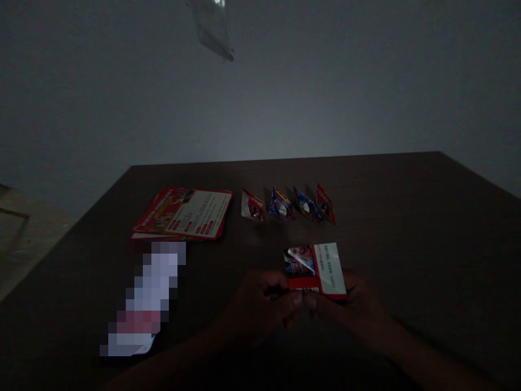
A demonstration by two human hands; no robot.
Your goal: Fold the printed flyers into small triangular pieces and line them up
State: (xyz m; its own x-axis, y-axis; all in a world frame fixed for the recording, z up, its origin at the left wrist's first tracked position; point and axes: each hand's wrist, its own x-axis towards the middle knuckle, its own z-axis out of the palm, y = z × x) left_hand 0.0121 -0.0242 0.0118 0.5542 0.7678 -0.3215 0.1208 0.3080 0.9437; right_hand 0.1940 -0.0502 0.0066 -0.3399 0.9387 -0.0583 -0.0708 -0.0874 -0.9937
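Observation:
Between my two hands is a piece of printed paper (pixel 315 267), red and white with a photo on its left part; it looks folded. My left hand (pixel 264 301) pinches its lower left edge with thumb and fingers. On the lower right side, my right hand (pixel 350 304) grips it, thumb along the near edge. Both thumbs nearly meet at the bottom. Beyond the hands, several small folded paper pieces (pixel 281 204) in red, blue and white stand in a row. To their left lies a stack of red printed leaflets (pixel 187 214).
A phone-like object (pixel 142 304), blurred by pixels, lies at the left front of the dark table (pixel 407 217). Behind the table rises a pale wall (pixel 305 87), with a clear plastic piece (pixel 214 30) hanging on it. The room is dim.

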